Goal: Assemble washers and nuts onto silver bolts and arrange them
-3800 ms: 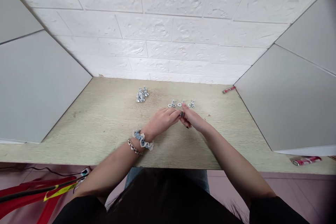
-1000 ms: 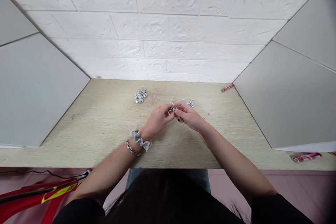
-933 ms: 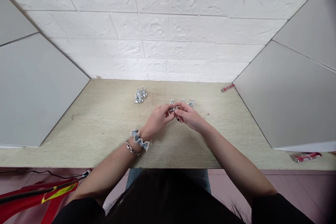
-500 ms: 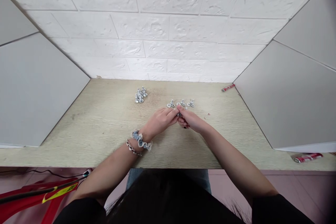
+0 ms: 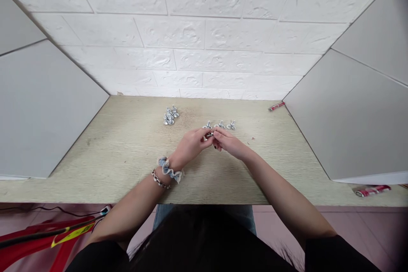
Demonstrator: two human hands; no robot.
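Observation:
My left hand (image 5: 191, 144), with a scrunchie (image 5: 170, 170) and a chain bracelet (image 5: 160, 179) at the wrist, pinches a small metal bolt (image 5: 209, 135). Fingertips of my right hand (image 5: 231, 143) meet it from the other side and are closed on the same piece. Whether a nut or washer is on it is too small to tell. Just beyond my fingers lie three small groups of a bolt, a washer and a nut; the rightmost group (image 5: 231, 125) is uncovered. A pile of metal bolts (image 5: 171, 116) sits farther left.
The pale wooden table (image 5: 127, 144) meets a white brick-patterned wall (image 5: 188, 78) at the back. Grey panels stand at both sides. One red tube (image 5: 276, 106) lies at the back right, another (image 5: 372, 191) at the front right.
Both hands have shifted slightly away from me and to the left. My fingers have opened up a little around the metal piece, which shows more now.

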